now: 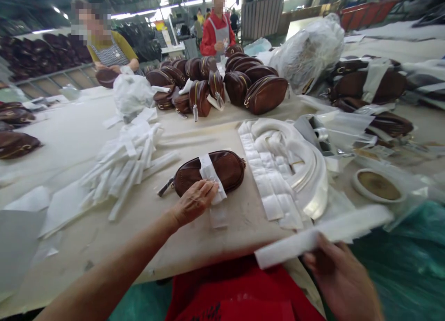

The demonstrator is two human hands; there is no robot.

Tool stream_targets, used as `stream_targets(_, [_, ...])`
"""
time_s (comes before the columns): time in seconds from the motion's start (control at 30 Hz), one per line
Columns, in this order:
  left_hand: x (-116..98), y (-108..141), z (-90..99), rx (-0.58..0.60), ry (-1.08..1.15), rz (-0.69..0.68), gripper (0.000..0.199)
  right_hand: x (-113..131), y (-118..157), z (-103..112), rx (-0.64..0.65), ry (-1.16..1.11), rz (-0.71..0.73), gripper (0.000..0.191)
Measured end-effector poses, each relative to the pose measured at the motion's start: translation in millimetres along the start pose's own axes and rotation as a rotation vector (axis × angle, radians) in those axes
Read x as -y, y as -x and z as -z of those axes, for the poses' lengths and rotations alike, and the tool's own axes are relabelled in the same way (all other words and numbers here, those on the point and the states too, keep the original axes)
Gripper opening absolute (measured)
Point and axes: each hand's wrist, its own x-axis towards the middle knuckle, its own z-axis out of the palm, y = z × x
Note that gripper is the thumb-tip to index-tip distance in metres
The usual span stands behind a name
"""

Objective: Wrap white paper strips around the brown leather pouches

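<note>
A small brown leather zip bag (229, 170) lies on the table in front of me, with a white paper strip (208, 165) across its middle. My left hand (196, 198) presses the strip down at the bag's near edge, fingers together; the thumb is hidden. Below the fingers, the strip's loose end (219, 216) lies on the table. At the lower right, my right hand (342, 270) pinches a long white strip (323, 233) between thumb and fingers, off the table's near edge. Motion blurs this hand slightly. A dark zip pull (165, 187) sticks out on the bag's left.
Loose white strips (128, 163) lie left of the bag; folded white strips (274, 172) lie right. Finished-looking brown bags (266, 91) crowd the table's far side, near a plastic-wrapped bundle (309, 52). A round dish (378, 185) stands at right. Two people work opposite.
</note>
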Motion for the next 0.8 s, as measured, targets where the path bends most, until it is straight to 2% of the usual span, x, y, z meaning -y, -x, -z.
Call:
stream_targets(0.07, [1.6, -1.3, 1.3, -0.020, 0.023, 0.038, 0.033, -14.3, -12.5, -50.4, 0.069, -0.041, -0.172, 0.037])
stream_targets(0.17, [4.8, -4.4, 5.7, -0.034, 0.068, 0.110, 0.035, -31.9, -30.3, -116.5, 0.190, -0.031, -0.312, 0.035])
stream_targets(0.27, [7.2, -6.5, 8.3, -0.037, 0.106, 0.157, 0.034, -45.3, -42.3, -151.1, 0.198, 0.051, -0.370, 0.029])
stream_targets(0.53, [10.5, -6.2, 12.8, -0.020, 0.338, 0.236, 0.042, -62.9, -59.3, -177.6, 0.181, 0.209, -0.420, 0.013])
stream_targets(0.67, [10.3, -9.0, 19.0, 0.023, 0.389, 0.230, 0.047, -62.0, -62.2, -181.4, 0.181, 0.253, -0.403, 0.013])
stream_targets(0.8, [13.0, -13.3, 24.3, 0.054, 0.387, 0.212, 0.043, -62.4, -62.4, -183.2, 0.180, 0.261, -0.369, 0.011])
